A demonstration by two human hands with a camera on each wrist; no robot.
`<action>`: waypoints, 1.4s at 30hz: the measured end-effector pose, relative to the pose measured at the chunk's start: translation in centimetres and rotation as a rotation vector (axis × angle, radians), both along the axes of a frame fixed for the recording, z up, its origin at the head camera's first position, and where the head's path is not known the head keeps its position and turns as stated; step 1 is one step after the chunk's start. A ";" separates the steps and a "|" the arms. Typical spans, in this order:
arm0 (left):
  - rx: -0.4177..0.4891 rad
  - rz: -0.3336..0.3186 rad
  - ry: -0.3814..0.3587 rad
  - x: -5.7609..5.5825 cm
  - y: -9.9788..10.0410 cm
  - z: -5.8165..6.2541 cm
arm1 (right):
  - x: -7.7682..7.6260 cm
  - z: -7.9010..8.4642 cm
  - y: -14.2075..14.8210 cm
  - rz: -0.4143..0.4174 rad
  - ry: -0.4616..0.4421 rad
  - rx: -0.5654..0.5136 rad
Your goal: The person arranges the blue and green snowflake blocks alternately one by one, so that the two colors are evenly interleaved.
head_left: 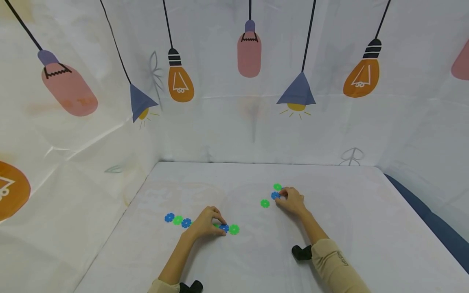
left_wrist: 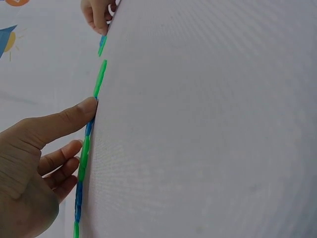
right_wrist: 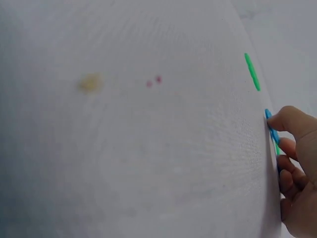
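A row of thin, flower-shaped notched discs, blue and green by turns, lies on the white table. My left hand (head_left: pixel 206 223) arches over the row and pinches a blue disc (head_left: pixel 224 228) between thumb and a fingertip. A green disc (head_left: pixel 234 229) sits at the row's right end, against that blue one; part of the row is hidden under the hand. Farther back, my right hand (head_left: pixel 293 200) pinches another blue disc (head_left: pixel 275 195) by its edge. Beside it lie a green disc (head_left: pixel 265 203) in front and a green disc (head_left: pixel 277 186) behind, near a mostly hidden blue piece.
The row's left end shows a blue disc (head_left: pixel 169 217), a green disc (head_left: pixel 178 220) and a blue disc (head_left: pixel 186 223). A white sheet (head_left: pixel 220 130) printed with lamps hangs behind the table (head_left: pixel 256 264). Each wrist bears a black strap-like piece (head_left: pixel 302 252).
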State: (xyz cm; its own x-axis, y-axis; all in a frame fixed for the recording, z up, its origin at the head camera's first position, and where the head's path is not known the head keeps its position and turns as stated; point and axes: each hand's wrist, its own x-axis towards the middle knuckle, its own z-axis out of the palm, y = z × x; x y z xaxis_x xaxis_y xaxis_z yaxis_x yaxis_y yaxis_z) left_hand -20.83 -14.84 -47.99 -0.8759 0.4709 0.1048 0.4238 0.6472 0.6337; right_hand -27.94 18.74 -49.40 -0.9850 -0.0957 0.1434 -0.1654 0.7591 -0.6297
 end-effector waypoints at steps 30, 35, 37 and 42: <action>0.040 -0.049 0.076 0.0 -0.4 -0.3 | 0.2 -0.4 0.5 0.036 -0.010 -0.059; 0.025 -0.019 0.038 -0.1 -0.4 -0.3 | 0.2 -0.2 0.5 0.032 -0.016 -0.065; 0.009 -0.006 0.025 -0.2 -0.3 -0.4 | 0.2 -0.2 0.5 0.029 -0.019 -0.064; -0.010 -0.002 0.018 -0.2 -0.3 -0.5 | 0.2 -0.4 0.5 0.026 -0.015 -0.062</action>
State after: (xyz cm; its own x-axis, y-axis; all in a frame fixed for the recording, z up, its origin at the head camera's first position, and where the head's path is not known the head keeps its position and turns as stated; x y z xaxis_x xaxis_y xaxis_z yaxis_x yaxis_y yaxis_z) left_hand -21.03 -15.10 -48.46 -0.8730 0.4737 0.1159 0.4364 0.6528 0.6192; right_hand -27.78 19.24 -49.79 -0.9844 -0.1131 0.1349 -0.1749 0.7138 -0.6781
